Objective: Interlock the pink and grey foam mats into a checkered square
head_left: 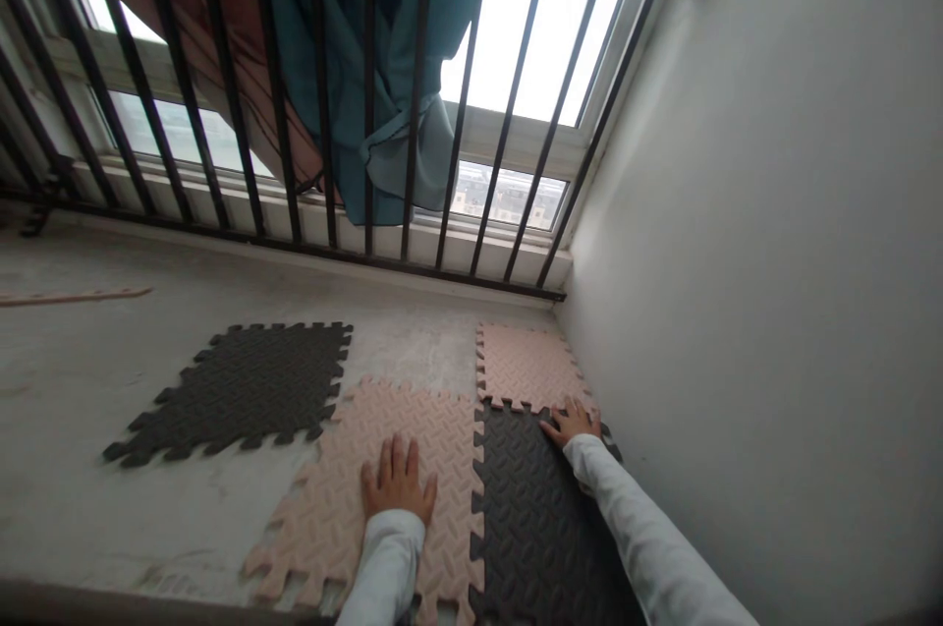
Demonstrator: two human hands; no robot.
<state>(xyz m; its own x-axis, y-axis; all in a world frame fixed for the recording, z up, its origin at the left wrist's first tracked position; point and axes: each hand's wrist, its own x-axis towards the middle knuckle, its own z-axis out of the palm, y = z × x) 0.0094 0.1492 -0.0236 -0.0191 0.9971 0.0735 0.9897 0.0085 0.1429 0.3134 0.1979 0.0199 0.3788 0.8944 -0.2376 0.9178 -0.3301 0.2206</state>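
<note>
My left hand (398,483) lies flat with spread fingers on a pink foam puzzle mat tile (339,498). Over at the right, my right hand (575,422) rests with fingers apart at the seam between a black foam tile (530,508) and a smaller-looking far pink tile (526,361). The black tile's left edge meets the near pink tile along their toothed sides. Behind it, the far pink tile touches its back edge, close to the wall. A separate black tile (265,380) sits on the floor to the left, its corner close to the near pink tile.
A white wall (773,262) rises along the right side. Across the back runs a black metal railing (324,248) before windows, with teal cloth (383,115) and reddish cloth (243,36) behind the bars. A thin pink strip (74,297) lies on the concrete floor (88,370).
</note>
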